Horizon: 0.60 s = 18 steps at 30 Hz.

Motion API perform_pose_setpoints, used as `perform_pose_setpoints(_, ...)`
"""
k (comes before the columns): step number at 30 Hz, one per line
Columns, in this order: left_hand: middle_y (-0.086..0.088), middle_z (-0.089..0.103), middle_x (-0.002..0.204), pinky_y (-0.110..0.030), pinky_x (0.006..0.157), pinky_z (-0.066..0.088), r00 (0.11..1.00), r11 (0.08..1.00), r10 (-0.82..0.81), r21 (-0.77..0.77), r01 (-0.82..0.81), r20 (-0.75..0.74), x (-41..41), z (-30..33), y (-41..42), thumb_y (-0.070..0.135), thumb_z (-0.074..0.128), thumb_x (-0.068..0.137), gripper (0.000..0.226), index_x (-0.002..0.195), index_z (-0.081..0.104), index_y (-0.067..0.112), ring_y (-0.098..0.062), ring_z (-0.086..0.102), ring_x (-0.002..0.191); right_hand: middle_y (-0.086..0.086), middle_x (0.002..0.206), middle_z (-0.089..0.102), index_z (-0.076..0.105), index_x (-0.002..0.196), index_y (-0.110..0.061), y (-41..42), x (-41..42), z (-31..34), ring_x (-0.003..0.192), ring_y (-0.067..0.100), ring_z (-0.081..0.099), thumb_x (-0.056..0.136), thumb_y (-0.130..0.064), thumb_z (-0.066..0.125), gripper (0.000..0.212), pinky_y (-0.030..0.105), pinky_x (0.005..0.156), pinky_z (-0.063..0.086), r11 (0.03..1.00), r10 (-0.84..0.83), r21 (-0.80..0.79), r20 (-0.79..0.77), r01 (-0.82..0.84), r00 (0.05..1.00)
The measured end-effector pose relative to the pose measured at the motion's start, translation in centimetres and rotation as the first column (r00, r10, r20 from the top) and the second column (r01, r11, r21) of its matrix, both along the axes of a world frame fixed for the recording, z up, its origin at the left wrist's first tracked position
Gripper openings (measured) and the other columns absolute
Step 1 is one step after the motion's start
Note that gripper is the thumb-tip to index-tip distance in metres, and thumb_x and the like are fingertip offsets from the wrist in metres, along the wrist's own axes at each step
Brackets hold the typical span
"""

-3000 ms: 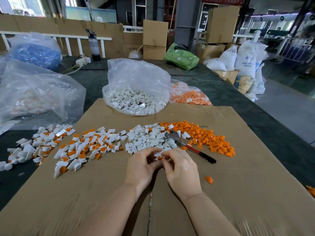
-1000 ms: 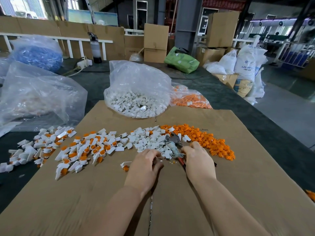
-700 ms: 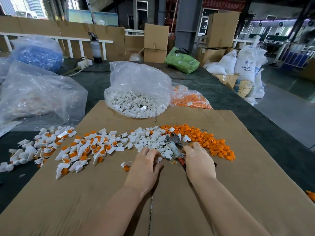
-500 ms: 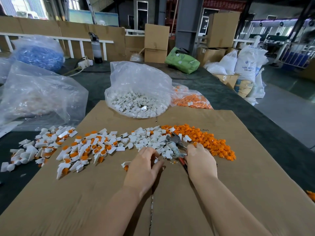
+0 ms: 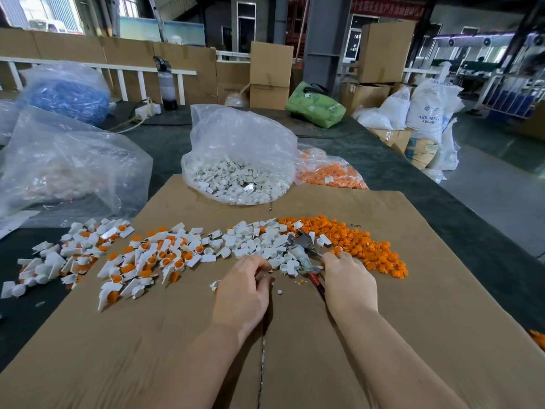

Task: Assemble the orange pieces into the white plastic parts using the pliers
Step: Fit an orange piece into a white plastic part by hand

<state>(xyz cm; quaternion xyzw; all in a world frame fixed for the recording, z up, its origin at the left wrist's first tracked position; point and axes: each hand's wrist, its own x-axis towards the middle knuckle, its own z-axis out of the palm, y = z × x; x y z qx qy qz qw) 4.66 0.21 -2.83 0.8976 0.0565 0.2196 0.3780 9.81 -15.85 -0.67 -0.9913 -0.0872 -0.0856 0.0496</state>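
Loose white plastic parts [image 5: 253,240] lie in a heap mid-cardboard, with a spread of orange pieces [image 5: 359,246] to their right. Assembled white-and-orange parts [image 5: 153,255] stretch away to the left. The pliers [image 5: 303,252] point their head into the white heap, and their red handles run back under my right hand [image 5: 351,281], which grips them. My left hand [image 5: 241,290] rests on the cardboard with its fingertips at the near edge of the white heap; nothing shows between thumb and fingers. One assembled part [image 5: 214,286] peeks out left of that hand.
The cardboard sheet [image 5: 413,320] covers a dark table. A clear bag of white parts [image 5: 236,178] and a bag of orange pieces [image 5: 330,172] stand behind the heaps. A large clear bag [image 5: 65,172] sits at the left, and one orange piece [image 5: 536,338] lies at the right edge.
Three seconds ago both hands pinched one part and the pliers lay free. My right hand has since taken the pliers' handles and turned them, while the left reached to the white heap.
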Motion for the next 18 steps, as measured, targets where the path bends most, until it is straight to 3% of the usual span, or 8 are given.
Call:
perform_pose_setpoints(7, 0.020, 0.051, 0.088, 0.006, 0.070, 0.031, 1.000, 1.000, -0.003, -0.024, 0.003, -0.004, 0.00, 0.01, 0.04, 0.015, 0.059, 0.090, 0.011, 0.098, 0.065, 0.021, 0.014, 0.046, 0.077, 0.001, 0.101, 0.059, 0.053, 0.101, -0.015, -0.28, 0.54, -0.25, 0.096, 0.020, 0.053, 0.095, -0.021, 0.048, 0.010, 0.026, 0.062, 0.033, 0.997, -0.074, -0.012, 0.018, 0.074, 0.997)
perform_pose_setpoints(12, 0.024, 0.051, 0.085, 0.005, 0.073, 0.030, 0.999, 1.000, -0.025, -0.005, 0.024, -0.043, 0.12, -0.08, 0.17, 0.017, 0.060, 0.090, 0.012, 0.098, 0.067, 0.023, 0.009, 0.045, 0.080, -0.004, 0.087, 0.053, 0.042, 0.109, -0.018, -0.54, 0.31, -0.46, 0.076, 0.016, 0.047, 0.093, -0.017, 0.049, 0.017, 0.023, 0.050, 0.026, 0.998, -0.059, -0.006, 0.094, 0.060, 0.994)
perform_pose_setpoints(13, 0.024, 0.052, 0.085, 0.005, 0.073, 0.030, 0.999, 1.000, -0.020, -0.013, 0.019, -0.046, 0.15, -0.07, 0.19, 0.017, 0.060, 0.090, 0.012, 0.097, 0.068, 0.023, 0.007, 0.045, 0.082, -0.003, 0.089, 0.052, 0.040, 0.114, -0.019, -0.64, 0.18, -0.48, 0.076, 0.015, 0.045, 0.092, -0.013, 0.047, 0.024, 0.023, 0.050, 0.027, 0.999, -0.034, -0.002, 0.098, 0.035, 0.995)
perform_pose_setpoints(15, 0.023, 0.053, 0.087, 0.006, 0.072, 0.029, 0.999, 1.000, -0.014, -0.021, 0.013, -0.052, 0.18, -0.04, 0.19, 0.018, 0.060, 0.090, 0.013, 0.098, 0.068, 0.024, 0.005, 0.045, 0.086, 0.002, 0.113, 0.052, 0.037, 0.126, -0.022, -0.82, 0.07, -0.55, 0.090, 0.018, 0.049, 0.089, -0.003, 0.045, 0.042, 0.025, 0.058, 0.037, 1.000, 0.031, -0.003, 0.074, -0.031, 0.997)
perform_pose_setpoints(16, 0.022, 0.054, 0.089, 0.006, 0.072, 0.029, 0.998, 1.000, -0.016, -0.020, 0.015, -0.054, 0.20, -0.05, 0.18, 0.018, 0.059, 0.091, 0.013, 0.098, 0.068, 0.024, 0.005, 0.045, 0.086, 0.004, 0.125, 0.047, 0.037, 0.127, -0.023, -0.84, 0.04, -0.49, 0.100, 0.020, 0.050, 0.087, 0.000, 0.046, 0.047, 0.026, 0.063, 0.040, 0.999, 0.051, -0.014, 0.060, -0.050, 0.997)
perform_pose_setpoints(18, 0.020, 0.055, 0.091, 0.007, 0.072, 0.029, 0.998, 1.000, -0.020, -0.019, 0.019, -0.058, 0.22, -0.08, 0.17, 0.018, 0.059, 0.091, 0.013, 0.099, 0.067, 0.025, 0.004, 0.046, 0.087, 0.005, 0.130, 0.041, 0.042, 0.124, -0.022, -0.77, -0.03, -0.31, 0.106, 0.021, 0.048, 0.088, 0.000, 0.046, 0.043, 0.027, 0.065, 0.040, 0.997, 0.065, -0.043, 0.041, -0.064, 0.997)
